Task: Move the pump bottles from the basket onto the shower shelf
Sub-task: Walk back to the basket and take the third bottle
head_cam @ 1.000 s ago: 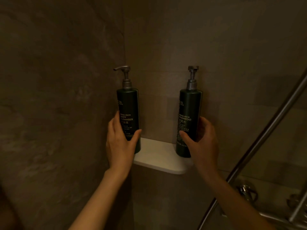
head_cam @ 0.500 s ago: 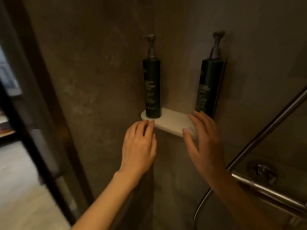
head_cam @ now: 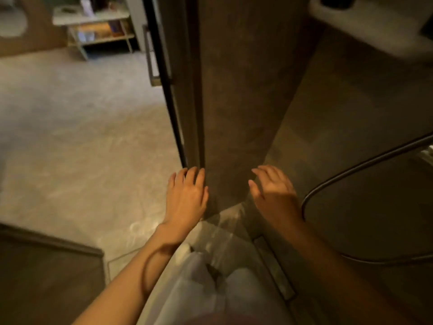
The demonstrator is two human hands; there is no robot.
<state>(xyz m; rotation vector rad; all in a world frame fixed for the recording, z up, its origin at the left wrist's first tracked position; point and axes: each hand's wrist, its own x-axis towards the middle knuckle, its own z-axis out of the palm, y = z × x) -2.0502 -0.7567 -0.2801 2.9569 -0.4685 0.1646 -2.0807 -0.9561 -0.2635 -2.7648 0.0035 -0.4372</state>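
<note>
The white shower shelf [head_cam: 375,31] shows only at the top right corner, seen from below. A dark base of one pump bottle [head_cam: 337,1] peeks over its edge; the rest of the bottles is out of frame. My left hand [head_cam: 186,198] hangs low in front of the brown wall corner, fingers apart, holding nothing. My right hand [head_cam: 274,193] is level with it to the right, also empty with spread fingers. No basket is in view.
A black-framed glass door [head_cam: 164,78] with a metal handle stands left of the wall corner. A shower hose [head_cam: 351,174] curves at the right. A floor drain strip [head_cam: 274,266] lies below. A shelf unit [head_cam: 93,29] stands far across the pale floor.
Both hands let go of the bottles and dropped well below the shelf. The view swung down and left, so the shelf slid to the top right corner.
</note>
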